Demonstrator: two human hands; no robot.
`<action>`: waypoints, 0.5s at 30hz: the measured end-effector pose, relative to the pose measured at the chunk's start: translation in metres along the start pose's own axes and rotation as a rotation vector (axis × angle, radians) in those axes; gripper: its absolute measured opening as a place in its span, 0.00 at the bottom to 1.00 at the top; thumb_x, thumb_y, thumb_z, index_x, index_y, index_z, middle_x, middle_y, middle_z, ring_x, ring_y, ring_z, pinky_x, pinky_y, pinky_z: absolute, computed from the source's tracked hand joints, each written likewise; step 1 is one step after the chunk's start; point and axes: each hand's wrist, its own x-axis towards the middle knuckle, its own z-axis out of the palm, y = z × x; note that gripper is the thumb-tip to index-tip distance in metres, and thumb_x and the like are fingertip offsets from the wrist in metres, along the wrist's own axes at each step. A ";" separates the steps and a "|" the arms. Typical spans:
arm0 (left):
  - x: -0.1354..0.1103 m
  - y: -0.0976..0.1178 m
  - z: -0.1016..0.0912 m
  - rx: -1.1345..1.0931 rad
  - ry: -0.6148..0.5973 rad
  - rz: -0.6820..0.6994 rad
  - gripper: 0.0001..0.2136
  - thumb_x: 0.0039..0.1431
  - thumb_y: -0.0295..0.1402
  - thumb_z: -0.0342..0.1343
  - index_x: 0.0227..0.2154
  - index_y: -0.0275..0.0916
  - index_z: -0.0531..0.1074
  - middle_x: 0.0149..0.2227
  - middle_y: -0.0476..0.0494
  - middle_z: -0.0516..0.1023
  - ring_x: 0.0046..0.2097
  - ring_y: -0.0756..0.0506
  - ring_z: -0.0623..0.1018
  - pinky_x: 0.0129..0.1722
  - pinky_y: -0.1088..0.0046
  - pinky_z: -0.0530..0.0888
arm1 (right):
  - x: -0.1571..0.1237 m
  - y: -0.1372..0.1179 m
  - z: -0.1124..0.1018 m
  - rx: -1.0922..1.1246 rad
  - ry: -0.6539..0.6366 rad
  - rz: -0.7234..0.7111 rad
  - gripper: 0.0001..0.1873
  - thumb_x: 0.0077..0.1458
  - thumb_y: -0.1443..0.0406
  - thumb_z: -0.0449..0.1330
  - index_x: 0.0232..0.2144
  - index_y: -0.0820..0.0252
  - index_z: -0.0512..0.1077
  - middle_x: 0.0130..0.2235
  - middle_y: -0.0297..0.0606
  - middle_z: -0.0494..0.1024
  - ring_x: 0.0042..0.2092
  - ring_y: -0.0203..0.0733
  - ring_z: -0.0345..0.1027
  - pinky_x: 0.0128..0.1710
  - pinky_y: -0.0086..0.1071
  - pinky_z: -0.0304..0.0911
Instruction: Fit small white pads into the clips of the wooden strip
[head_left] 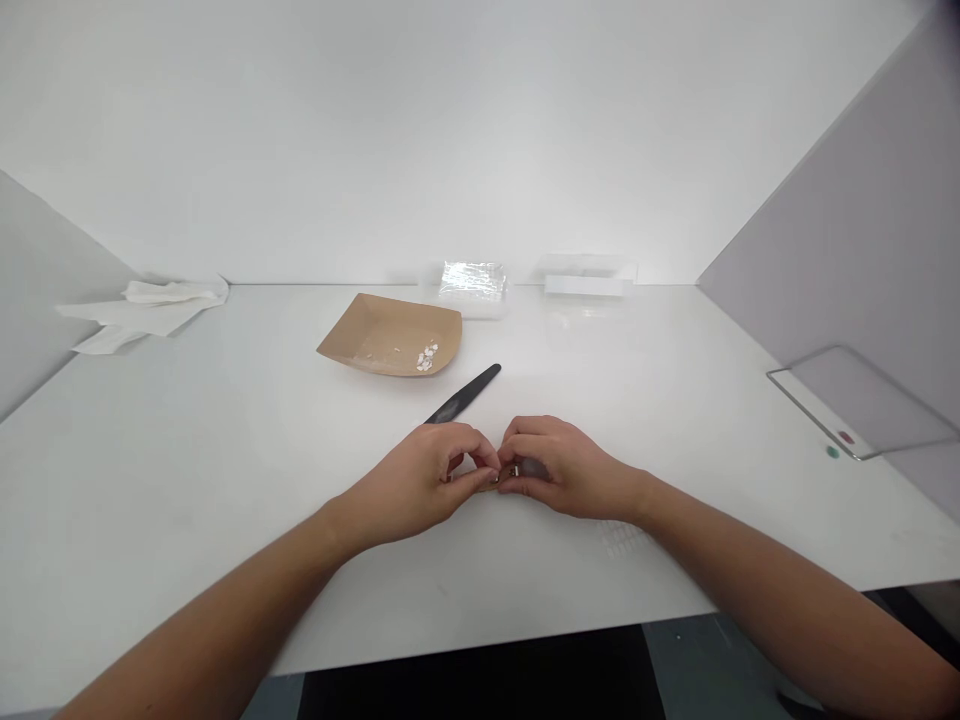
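My left hand (442, 478) and my right hand (559, 465) meet over the middle of the table, fingertips pinched together. Between them is something small with a tan part and dark and shiny spots; the fingers hide most of it, so I cannot make out its kind. Just beyond my left hand lies a black nail file (472, 390), its near end hidden behind that hand. Farther back stands a brown paper tray (375, 335) with small white chips (427, 358) at its right end. Under my right wrist, a clear sheet with a faint grid (624, 540) shows on the table.
Crumpled white tissues (161, 308) lie at the back left. By the back wall are a shiny clear packet (472, 282) and a clear box with a white strip (585, 285). A wire-framed item (821, 410) leans at the right wall, near a small green piece (832, 452).
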 end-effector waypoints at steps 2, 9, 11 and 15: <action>0.000 0.000 0.000 -0.002 -0.005 -0.012 0.12 0.67 0.44 0.57 0.35 0.43 0.80 0.30 0.51 0.73 0.28 0.50 0.68 0.26 0.75 0.65 | 0.000 0.001 0.001 -0.001 0.006 -0.002 0.05 0.65 0.62 0.66 0.40 0.56 0.77 0.40 0.37 0.79 0.38 0.40 0.72 0.43 0.37 0.67; 0.000 0.001 0.000 0.001 -0.022 -0.021 0.11 0.67 0.43 0.57 0.36 0.43 0.80 0.30 0.50 0.73 0.28 0.50 0.68 0.26 0.75 0.64 | 0.000 0.001 0.001 0.008 -0.004 0.004 0.04 0.64 0.63 0.68 0.40 0.56 0.77 0.40 0.35 0.78 0.38 0.38 0.71 0.43 0.35 0.67; 0.000 0.001 0.000 0.000 -0.027 -0.031 0.11 0.67 0.43 0.57 0.36 0.44 0.79 0.30 0.51 0.73 0.28 0.50 0.68 0.26 0.75 0.64 | 0.000 0.001 0.001 0.000 -0.006 0.007 0.05 0.63 0.63 0.68 0.40 0.56 0.77 0.40 0.35 0.78 0.38 0.38 0.71 0.43 0.35 0.66; 0.000 0.000 0.001 -0.005 -0.037 -0.057 0.11 0.67 0.43 0.57 0.36 0.44 0.79 0.30 0.51 0.73 0.28 0.50 0.67 0.26 0.75 0.63 | -0.001 0.002 0.001 -0.006 -0.012 0.014 0.05 0.63 0.64 0.68 0.40 0.56 0.77 0.41 0.35 0.78 0.38 0.38 0.72 0.44 0.36 0.66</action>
